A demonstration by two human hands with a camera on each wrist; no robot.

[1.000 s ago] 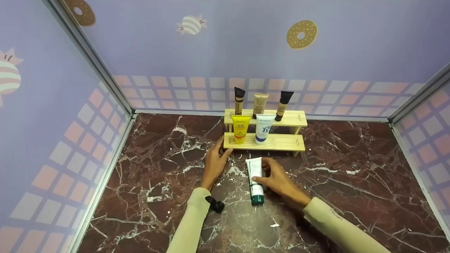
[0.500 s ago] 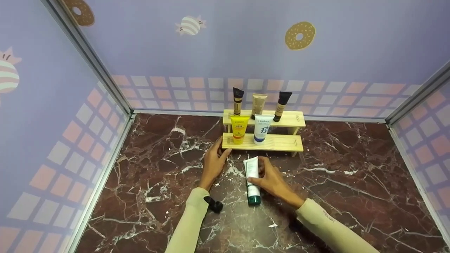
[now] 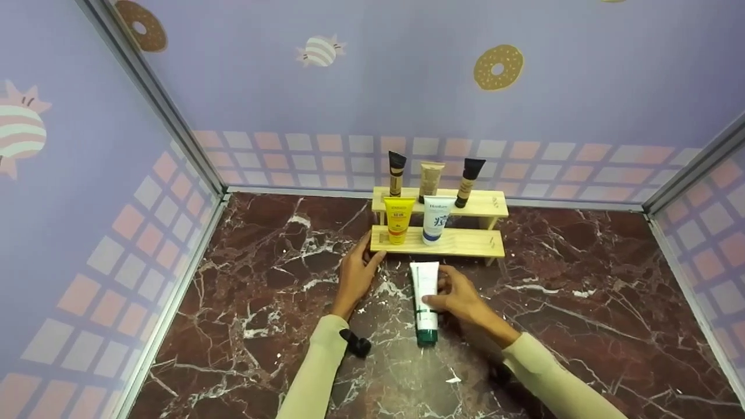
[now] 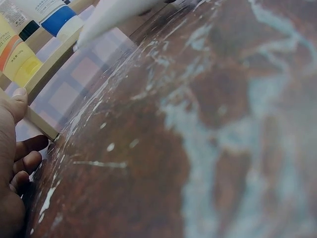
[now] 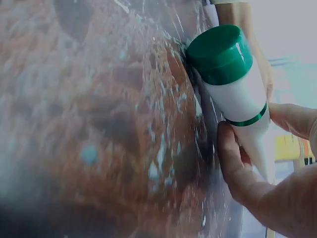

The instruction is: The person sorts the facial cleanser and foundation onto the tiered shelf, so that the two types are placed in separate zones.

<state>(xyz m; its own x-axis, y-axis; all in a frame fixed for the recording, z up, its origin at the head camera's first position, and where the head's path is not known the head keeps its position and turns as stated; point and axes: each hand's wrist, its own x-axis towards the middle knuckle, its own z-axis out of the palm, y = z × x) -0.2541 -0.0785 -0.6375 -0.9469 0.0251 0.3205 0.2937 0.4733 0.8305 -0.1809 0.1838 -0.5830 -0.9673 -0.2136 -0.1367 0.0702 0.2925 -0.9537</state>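
Note:
My right hand (image 3: 463,298) pinches a white squeeze tube (image 3: 428,285) with a green cap (image 5: 220,54), thumb on one side and fingers on the other. Its flat end points away from me and the cap toward me, low over the marbled tabletop. At the left end of a two-step wooden display rack (image 3: 468,243), my left hand (image 3: 356,279) grips the lower step, thumb on its upper edge and fingers curled below. A yellow tube (image 3: 398,221) and a white tube with a blue cap (image 3: 436,221) stand on this step.
Two slim dark-topped tubes, one on the left (image 3: 396,174) and one on the right (image 3: 469,181), flank a beige tube (image 3: 430,180) on the upper step. Behind the rack rises a purple wall (image 3: 372,105). Side walls bound the marbled tabletop (image 3: 268,302).
The white tube in my right hand has turned a little, so its front shows more squarely. My left hand stays at the rack's end. The head view has shifted slightly.

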